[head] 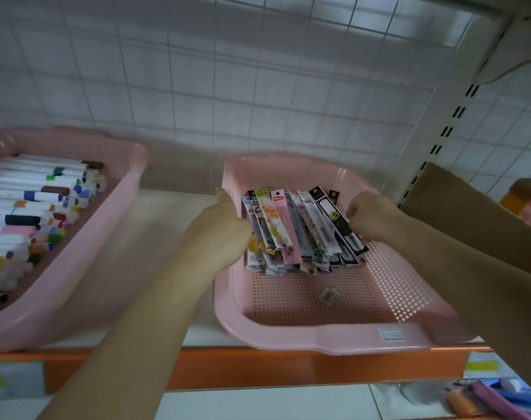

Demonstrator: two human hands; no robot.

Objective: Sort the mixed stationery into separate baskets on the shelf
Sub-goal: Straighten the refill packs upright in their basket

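Two pink baskets stand well apart on a shelf (173, 268) with an orange front edge, against a tiled wall (228, 86).

Left basket (128, 165): filled with markers (37, 207) lying crosswise, caps to the right.

Right basket (319, 338): a pile of flat packets (291, 228) lies in its rear half, fanned and overlapping. A small barcoded item (329, 295), too blurred to identify, lies alone on the mesh floor in front of the pile. A label (391, 334) is stuck to the front rim.

Left hand (218, 228): set against the left side of the pile, just inside the basket's left wall. The forefinger (225, 197) is straight and points toward the rear. The other fingers are hidden behind the hand, so I cannot tell whether it grips anything.

Right hand (370, 216): fingers curled, knuckles up, touching the right edge of the pile at the black packets. I cannot tell whether it pinches a packet.

A brown board (458, 207) leans beside the right basket.
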